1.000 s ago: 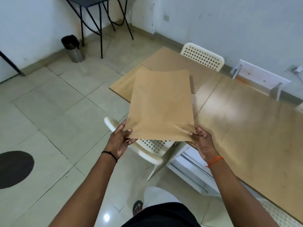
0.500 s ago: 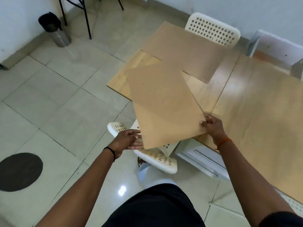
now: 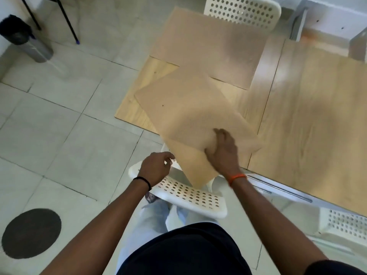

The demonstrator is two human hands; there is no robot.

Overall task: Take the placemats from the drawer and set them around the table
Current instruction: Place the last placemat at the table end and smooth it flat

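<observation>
Right hand (image 3: 222,151) grips the near placemat (image 3: 188,120), thumb on top and fingers under its near edge as far as visible; mat sits skewed over the table (image 3: 309,120) corner, near end overhanging the white chair (image 3: 190,195). Left hand (image 3: 156,167) is off the mat, fingers loosely curled, holding nothing. Step in hand, judging by layout: laying this mat. To do it well, slide it farther onto the tabletop, rotate it square to the edge, keep it from overlapping the far placemat (image 3: 208,44), then press flat. Counts: two placemats visible, both at this end. Three white chairs in view, one bin (image 3: 25,40), one dark floor circle (image 3: 31,233).
</observation>
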